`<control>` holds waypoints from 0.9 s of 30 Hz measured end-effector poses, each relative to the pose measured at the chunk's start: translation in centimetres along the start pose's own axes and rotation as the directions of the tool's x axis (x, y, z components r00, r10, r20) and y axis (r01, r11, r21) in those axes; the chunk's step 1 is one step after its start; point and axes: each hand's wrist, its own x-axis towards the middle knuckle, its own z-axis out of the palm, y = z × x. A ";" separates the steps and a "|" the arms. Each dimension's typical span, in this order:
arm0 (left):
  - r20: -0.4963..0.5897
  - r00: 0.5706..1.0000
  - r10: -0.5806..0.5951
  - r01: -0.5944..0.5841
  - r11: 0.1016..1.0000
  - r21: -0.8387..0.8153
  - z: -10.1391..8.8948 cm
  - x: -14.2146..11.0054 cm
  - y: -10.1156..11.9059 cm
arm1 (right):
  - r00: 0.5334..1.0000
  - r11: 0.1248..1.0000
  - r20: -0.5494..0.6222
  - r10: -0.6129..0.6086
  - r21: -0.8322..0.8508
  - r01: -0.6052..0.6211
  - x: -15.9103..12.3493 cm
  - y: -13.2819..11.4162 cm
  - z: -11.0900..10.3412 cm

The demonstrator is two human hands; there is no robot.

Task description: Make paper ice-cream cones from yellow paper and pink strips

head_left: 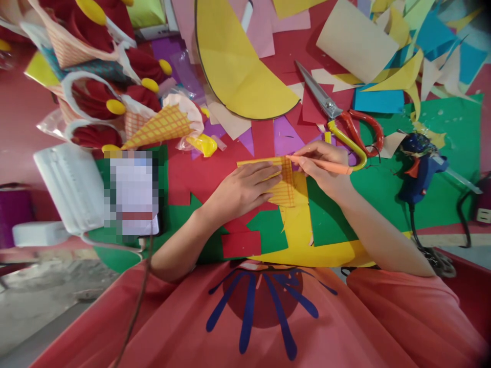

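A small yellow paper piece (286,191) crossed with orange grid lines lies among coloured paper sheets. My left hand (243,189) rests flat on it with the fingers stretched out, pinning its left part. My right hand (324,166) is closed round an orange pen (320,164) whose tip touches the paper's upper edge. A plain yellow sheet (297,225) lies under the gridded piece.
Red and yellow scissors (341,122) lie just beyond my right hand. A blue glue gun (420,166) with its cord sits to the right on green paper. A large yellow half-circle (238,66) lies further off. Finished paper cones with red filling (115,97) are stacked at the left, beside a white box (72,186).
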 end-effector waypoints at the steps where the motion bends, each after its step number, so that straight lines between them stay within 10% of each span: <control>1: 0.001 1.000 0.003 -0.003 1.000 0.001 0.0 0.0 0.0 | 1.000 1.000 0.006 0.004 -0.022 -0.004 0.0 -0.1 0.0; 27: -0.075 0.996 0.047 -0.044 0.998 0.045 -0.1 0.1 0.1 | 0.997 0.993 0.051 -0.059 -0.102 0.064 0.3 -0.1 0.2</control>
